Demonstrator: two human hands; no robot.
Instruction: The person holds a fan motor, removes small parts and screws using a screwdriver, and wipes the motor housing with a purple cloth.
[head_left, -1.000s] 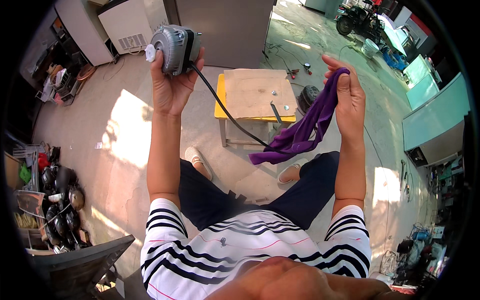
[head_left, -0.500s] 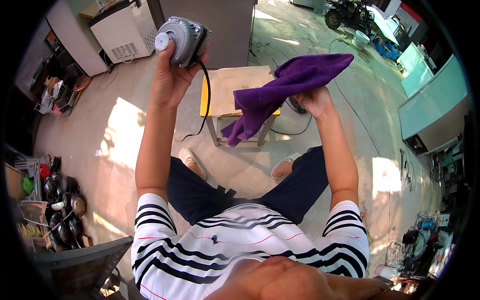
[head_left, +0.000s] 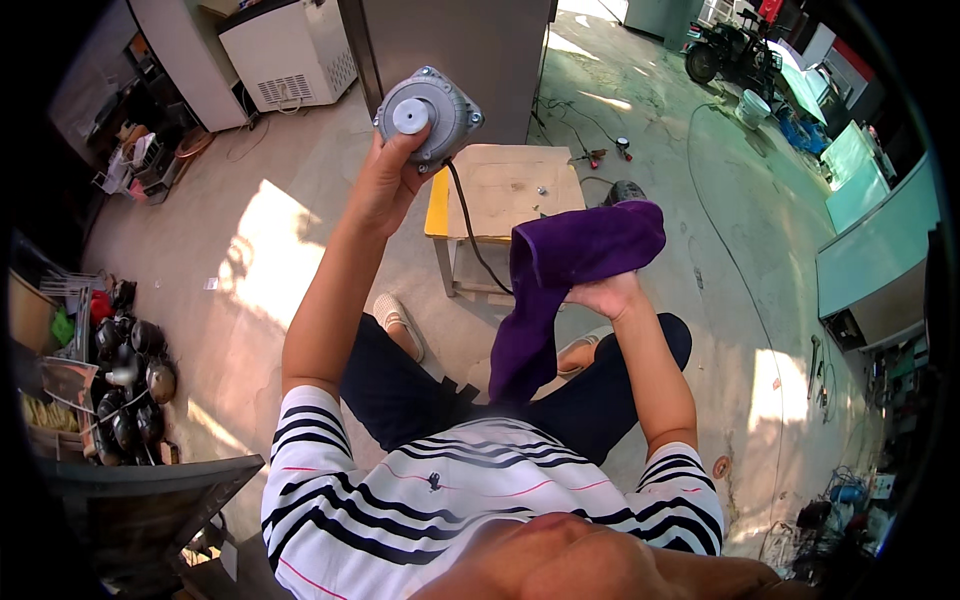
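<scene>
My left hand (head_left: pixel 393 183) grips a small grey metal electric motor (head_left: pixel 447 112) with a pale round hub, raised above the far left of a low stool. From the motor a black cable (head_left: pixel 466 207) hangs down past the stool's edge. My right hand (head_left: pixel 608 294) is closed on a purple cloth (head_left: pixel 585 245) that drapes over it, one end dangling toward my lap; most of its fingers are hidden under the fabric. The yellow-edged stool (head_left: pixel 437 213) stands in front of me, topped by a sheet of cardboard (head_left: pixel 500 180) with a small metal part on it.
A tall grey cabinet (head_left: pixel 450 45) stands behind the stool, with a white appliance (head_left: pixel 290 55) to its left. Cords and gauges (head_left: pixel 622 148) lie on the floor beyond. Several black compressors (head_left: pixel 125 390) crowd the left. A motorbike (head_left: pixel 725 55) is parked far right.
The motor has turned so its hub faces me more, and has shifted right and lower. My right hand has drawn the cloth lower and nearer, its end now hanging down.
</scene>
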